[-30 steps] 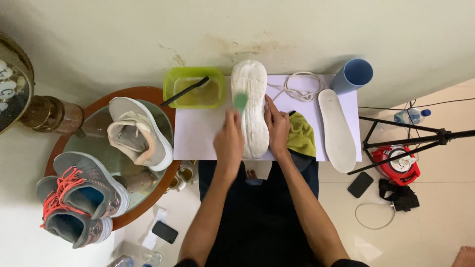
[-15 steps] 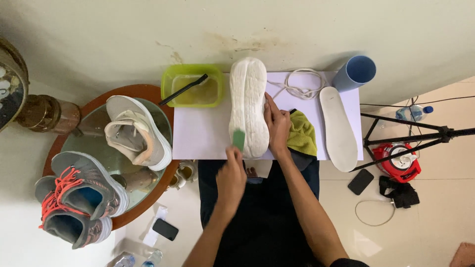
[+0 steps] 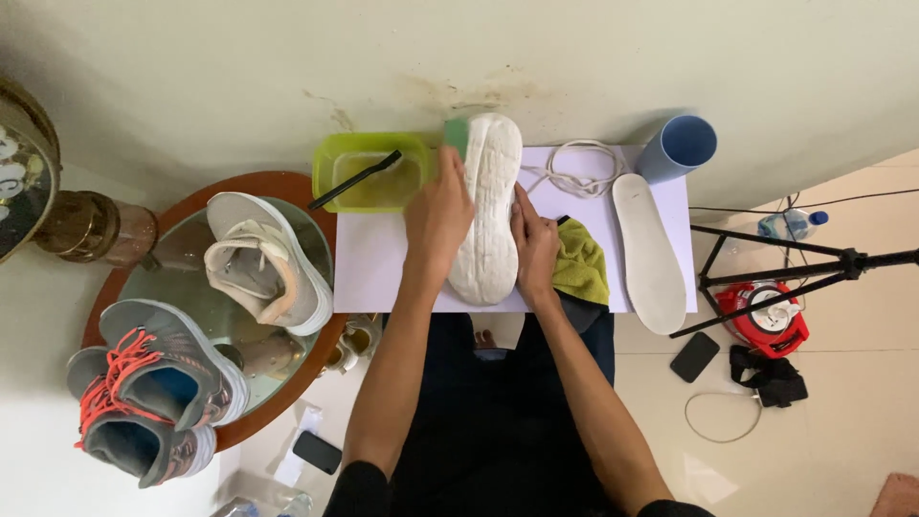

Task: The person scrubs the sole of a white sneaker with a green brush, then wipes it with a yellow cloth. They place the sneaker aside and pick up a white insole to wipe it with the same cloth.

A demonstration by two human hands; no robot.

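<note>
2 hands worked on 1 white shoe (image 3: 488,206) lying sole-up in the middle of the white worktop (image 3: 373,258). The left hand (image 3: 438,213), clenched around a green sponge (image 3: 457,134), had travelled from the near heel half a second earlier up to the far toe, so the scrubbing stroke ran the sole's full length. The right hand (image 3: 534,241) stayed pressed flat against the shoe's right edge, steadying it. Just right lay 1 yellow-green cloth (image 3: 579,263), 1 white insole (image 3: 653,251), 1 coiled lace (image 3: 577,165) and 1 blue cup (image 3: 678,147). Left stood 1 green tub (image 3: 373,172) with 1 dark brush (image 3: 354,179), and 3 more shoes on the round glass table (image 3: 316,359).
</note>
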